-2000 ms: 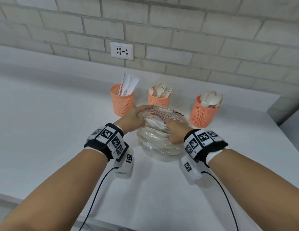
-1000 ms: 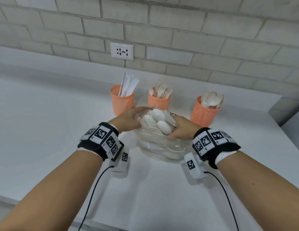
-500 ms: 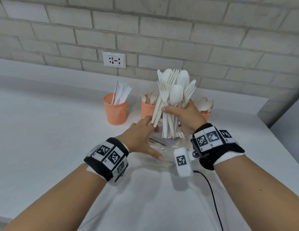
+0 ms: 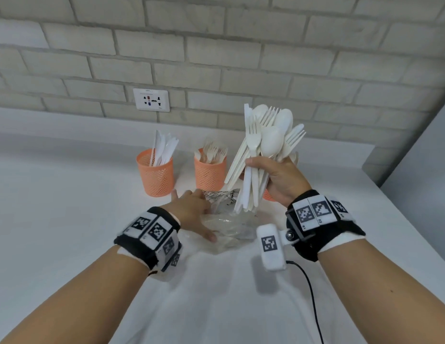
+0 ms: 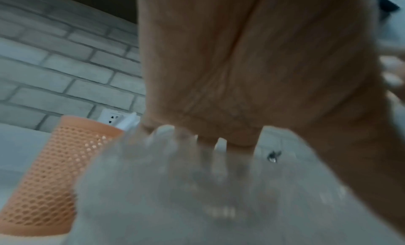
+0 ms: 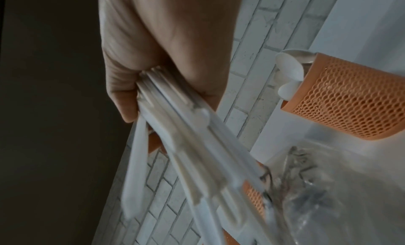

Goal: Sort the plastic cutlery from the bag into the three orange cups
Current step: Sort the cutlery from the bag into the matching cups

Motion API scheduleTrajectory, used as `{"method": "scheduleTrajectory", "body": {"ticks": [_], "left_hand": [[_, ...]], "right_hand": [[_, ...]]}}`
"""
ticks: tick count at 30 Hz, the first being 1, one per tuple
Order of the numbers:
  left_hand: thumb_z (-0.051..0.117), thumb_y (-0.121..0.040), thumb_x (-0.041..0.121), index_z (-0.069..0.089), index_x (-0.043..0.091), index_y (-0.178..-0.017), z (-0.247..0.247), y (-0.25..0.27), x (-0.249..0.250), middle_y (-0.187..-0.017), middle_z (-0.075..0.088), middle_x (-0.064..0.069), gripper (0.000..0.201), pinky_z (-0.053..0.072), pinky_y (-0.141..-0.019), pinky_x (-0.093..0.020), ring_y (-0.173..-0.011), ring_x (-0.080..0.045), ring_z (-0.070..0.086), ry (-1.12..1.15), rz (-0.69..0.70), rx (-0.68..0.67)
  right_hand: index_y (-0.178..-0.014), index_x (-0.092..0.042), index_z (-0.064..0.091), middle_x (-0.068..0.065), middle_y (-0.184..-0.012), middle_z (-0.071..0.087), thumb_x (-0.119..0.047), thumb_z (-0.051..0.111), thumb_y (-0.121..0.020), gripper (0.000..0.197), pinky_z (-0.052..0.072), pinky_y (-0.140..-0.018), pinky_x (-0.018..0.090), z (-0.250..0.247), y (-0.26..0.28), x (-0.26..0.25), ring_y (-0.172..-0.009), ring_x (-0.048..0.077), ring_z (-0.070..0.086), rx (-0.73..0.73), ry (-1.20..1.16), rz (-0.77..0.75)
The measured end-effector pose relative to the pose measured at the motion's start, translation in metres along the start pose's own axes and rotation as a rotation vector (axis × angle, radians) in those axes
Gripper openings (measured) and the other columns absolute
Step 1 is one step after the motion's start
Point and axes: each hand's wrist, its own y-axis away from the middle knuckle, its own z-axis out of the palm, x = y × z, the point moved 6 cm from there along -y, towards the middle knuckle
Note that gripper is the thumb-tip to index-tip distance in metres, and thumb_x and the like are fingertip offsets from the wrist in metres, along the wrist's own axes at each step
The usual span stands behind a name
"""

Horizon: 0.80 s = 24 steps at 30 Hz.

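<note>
My right hand (image 4: 274, 176) grips a thick bundle of white plastic forks, spoons and knives (image 4: 266, 145), held upright above the clear plastic bag (image 4: 228, 225). The right wrist view shows the handles of the bundle (image 6: 186, 144) fanning out below my fist. My left hand (image 4: 194, 211) lies on the flattened bag with its fingers stretched out. Behind stand three orange mesh cups. The left cup (image 4: 155, 176) holds knives and the middle cup (image 4: 210, 173) holds forks. The right cup (image 6: 350, 99) holds spoons and is mostly hidden behind my right hand in the head view.
The white counter (image 4: 67, 207) runs to a raised ledge and a brick wall with a socket plate (image 4: 151, 100). A grey wall corner (image 4: 415, 157) closes the right side. A cable (image 4: 313, 294) hangs from my right wrist camera.
My right hand has pulled the cutlery bundle out of the bag and raised it. My left hand moved from the bag's mouth to lie flat on the bag, which has collapsed.
</note>
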Motion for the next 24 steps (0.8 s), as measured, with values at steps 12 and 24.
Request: {"method": "scheduleTrajectory", "body": {"ticks": [12,24], "left_hand": [[0.062,-0.08,-0.005,0.06,0.016,-0.106,-0.058,0.015,0.05,-0.093,0.074,0.002,0.033,0.054,-0.08,-0.022,-0.096,-0.011,0.068,1.458,0.463,0.216],[0.051,-0.083,-0.012,0.059,-0.004,-0.1,-0.038,0.001,0.017,-0.068,0.067,-0.009,0.02,0.058,-0.058,-0.029,-0.061,-0.019,0.067,1.82,0.24,0.26]], "right_hand": [[-0.109,-0.006,0.062,0.017,-0.112,0.065,-0.001,0.058,-0.085,0.025,0.053,-0.091,0.039,0.041,0.013,0.028,-0.106,0.026,0.063,-0.202,0.052,0.189],[-0.114,-0.022,0.05,0.002,-0.104,0.057,-0.042,0.051,-0.091,0.03,0.052,-0.077,0.031,0.04,-0.002,0.007,-0.088,0.018,0.061,-0.042,0.629,-0.023]]}}
